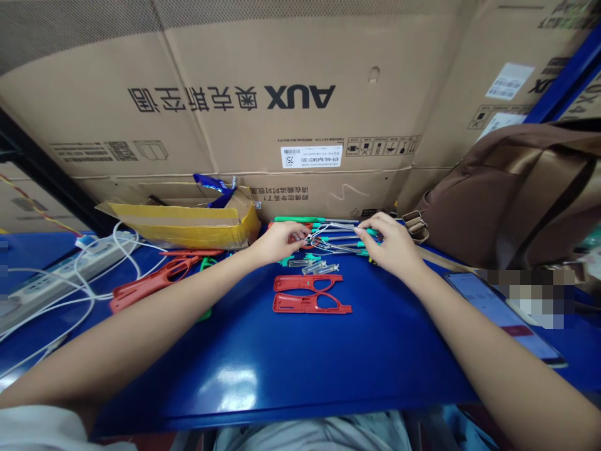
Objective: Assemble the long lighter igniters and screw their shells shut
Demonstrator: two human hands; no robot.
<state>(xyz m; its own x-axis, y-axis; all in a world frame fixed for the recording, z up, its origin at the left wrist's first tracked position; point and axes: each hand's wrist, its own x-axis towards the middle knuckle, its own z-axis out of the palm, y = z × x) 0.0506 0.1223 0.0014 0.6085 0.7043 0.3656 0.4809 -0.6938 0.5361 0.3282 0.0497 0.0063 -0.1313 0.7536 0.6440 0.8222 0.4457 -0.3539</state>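
Left forearm [154, 319]: it is stretched from the lower left corner up toward the middle, low over the blue table [282, 369].
Left hand [277, 243]: the wrist is kept almost straight, and the hand is turned inward with the fingers curled; the thumb and fingertips are closed narrowly on a thin white wire [312, 237].
Right forearm [483, 341]: it is extended from the lower right corner, slanting up and to the left.
Right hand [393, 245]: the back of the hand is raised in an arch, the fingers are bent, and the thumb and forefinger are brought near each other, a narrow pose; whether the wire is gripped there cannot be told.
White wire: it is found between the two hands, above a group of metal rods with green ends [345, 238].
Small clear parts [322, 268]: they are placed just below the rods, nearer to the left hand.
Red shell halves [293, 304]: two are laid flat, one beside the other, on the near side of the clear parts.
Left side: a red piece [145, 287] is seen beyond the left forearm, near a yellow box [188, 225].
Right side: a phone [502, 316] is laid beyond the right forearm, before a brown bag [498, 194].
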